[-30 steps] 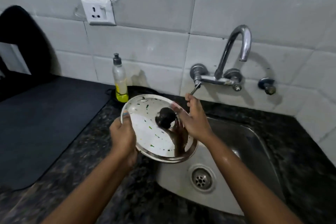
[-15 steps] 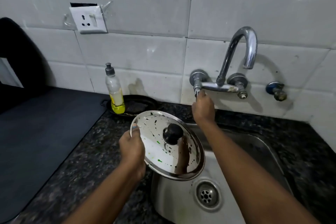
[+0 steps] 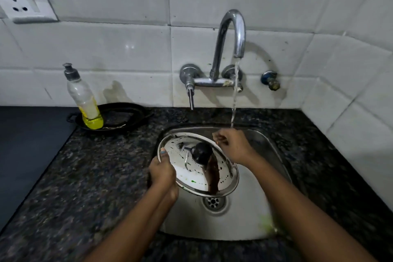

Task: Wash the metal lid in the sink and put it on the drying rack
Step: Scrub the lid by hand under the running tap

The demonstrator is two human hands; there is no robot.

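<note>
A round metal lid point(image 3: 191, 172) with a black knob and green and dark specks is held tilted over the steel sink point(image 3: 244, 215). My left hand point(image 3: 162, 173) grips its left rim, thumb on top. My right hand point(image 3: 232, 147) hovers at the lid's far right edge with fingers loosely curled, just under the water stream point(image 3: 234, 100) that runs from the curved tap point(image 3: 231, 34). I cannot see any drying rack.
A soap bottle point(image 3: 84, 98) with yellow liquid stands in a black pan point(image 3: 119, 116) on the dark granite counter point(image 3: 85, 166) left of the sink. The tap lever point(image 3: 190, 93) hangs down. A wall socket point(image 3: 23, 4) sits top left. White tiled walls close the back and right.
My right hand has left the tap lever and come down to the lid's edge. Water now runs from the tap. The lid has moved lower into the sink.
</note>
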